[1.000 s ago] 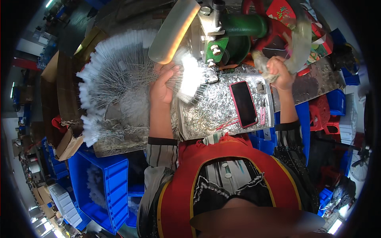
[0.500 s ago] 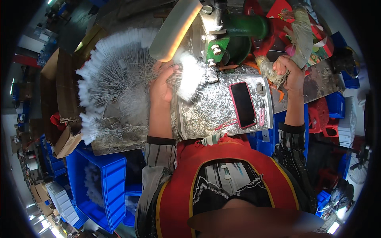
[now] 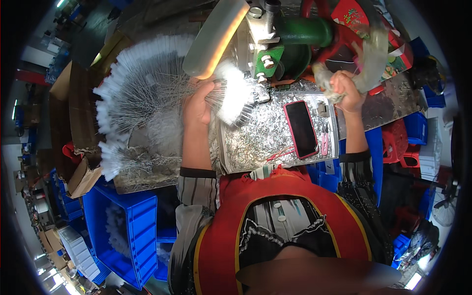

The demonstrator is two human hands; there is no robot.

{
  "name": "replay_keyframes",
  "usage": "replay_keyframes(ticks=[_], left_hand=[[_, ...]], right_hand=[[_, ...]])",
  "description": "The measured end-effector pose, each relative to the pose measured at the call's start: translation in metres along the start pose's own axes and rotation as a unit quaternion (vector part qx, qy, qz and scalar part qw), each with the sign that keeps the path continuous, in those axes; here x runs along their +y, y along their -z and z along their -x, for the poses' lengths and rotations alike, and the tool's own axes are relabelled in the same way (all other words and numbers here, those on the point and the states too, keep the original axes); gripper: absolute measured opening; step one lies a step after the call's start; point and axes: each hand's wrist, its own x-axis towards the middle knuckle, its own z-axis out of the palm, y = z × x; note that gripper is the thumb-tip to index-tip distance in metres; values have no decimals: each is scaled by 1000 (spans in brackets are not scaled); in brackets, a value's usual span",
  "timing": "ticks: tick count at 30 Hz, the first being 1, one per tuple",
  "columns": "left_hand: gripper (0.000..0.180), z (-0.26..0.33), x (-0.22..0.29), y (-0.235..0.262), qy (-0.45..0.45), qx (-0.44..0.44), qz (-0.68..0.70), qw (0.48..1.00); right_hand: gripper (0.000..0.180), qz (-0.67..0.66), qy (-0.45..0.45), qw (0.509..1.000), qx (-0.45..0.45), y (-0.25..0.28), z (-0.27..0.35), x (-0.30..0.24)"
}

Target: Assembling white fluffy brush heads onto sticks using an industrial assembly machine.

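Observation:
My left hand (image 3: 197, 104) grips a bundle of thin wire brushes with white bristle tips (image 3: 235, 97), holding the tips by the jaws of a green and grey press machine (image 3: 275, 44). A large fan of the same white-tipped wire brushes (image 3: 135, 93) lies spread on the bench to the left. My right hand (image 3: 346, 91) is closed on the cloth-wrapped handle (image 3: 368, 54) of the machine's red lever. Below the machine a metal tray (image 3: 255, 142) is full of silvery wire scraps.
A phone in a pink case (image 3: 301, 129) and small pink snips (image 3: 325, 140) lie on the tray. Blue plastic crates (image 3: 128, 231) stand at lower left, one holding white brush pieces. Cardboard boxes (image 3: 73, 98) sit at far left; blue and red bins (image 3: 413, 132) at right.
My right hand moved along the lever handle, lower half a second ago and now back up. My left hand kept hold of the brush bundle at the machine.

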Motion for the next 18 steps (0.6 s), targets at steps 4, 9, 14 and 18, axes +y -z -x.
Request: replay_keyframes(ticks=[4,9,14,18], left_hand=[[49,-2,-6,0,-30,8,14,999],[50,0,-10,5,-50,49,23,997],[49,-2,-9,-1,-47,40,18,998],[50,-2,-8,-1,-42,40,17,998]], right_hand=[[24,2,-29,1000,-4,2,-1,2],[26,-1,-145,989,-11,-7,-17,-40],[25,8,-194,980,29,-9,-21,-51],[25,23,-206,976,58,-11,-20,-49]])
